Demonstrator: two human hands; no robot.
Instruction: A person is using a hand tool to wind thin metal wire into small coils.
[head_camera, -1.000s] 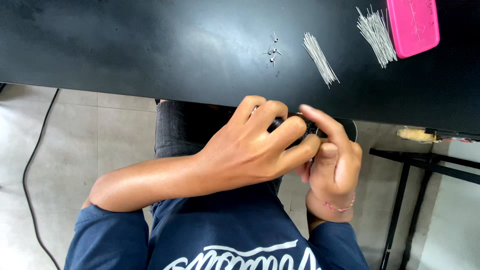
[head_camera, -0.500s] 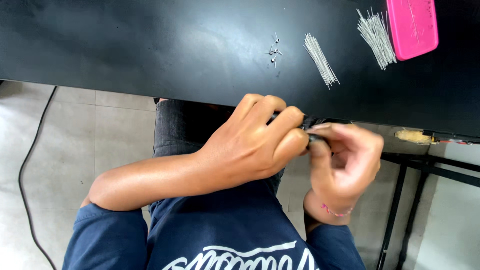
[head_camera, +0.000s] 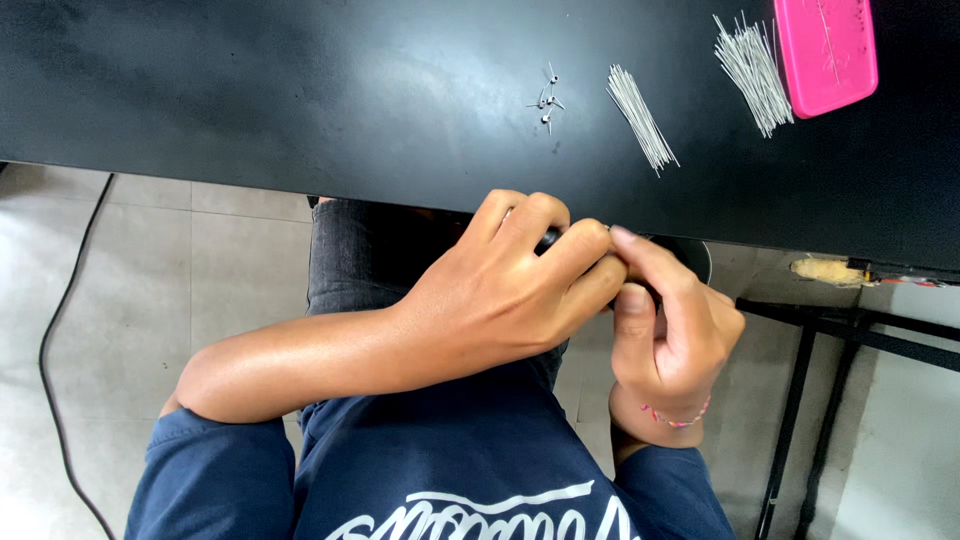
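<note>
My left hand (head_camera: 510, 290) reaches across my lap from the left, fingers curled around a small black object (head_camera: 549, 239) just below the edge of the black table (head_camera: 300, 90). My right hand (head_camera: 672, 330), with a thin red bracelet at the wrist, presses against it from the right, its index finger on the left hand's fingertips and its thumb up against the same object. A dark rounded part (head_camera: 690, 258) shows behind the right fingers. Most of the object is hidden by both hands.
On the table lie a few small metal pins with beaded ends (head_camera: 548, 98), a bundle of thin metal wires (head_camera: 640, 118), a second bundle (head_camera: 752, 68) and a pink tray (head_camera: 826, 52). A black metal frame (head_camera: 830, 340) stands at right; a cable (head_camera: 55, 330) runs over the tiled floor.
My right hand swung out from the left hand half a second ago, then closed back against it. The left hand has stayed in place.
</note>
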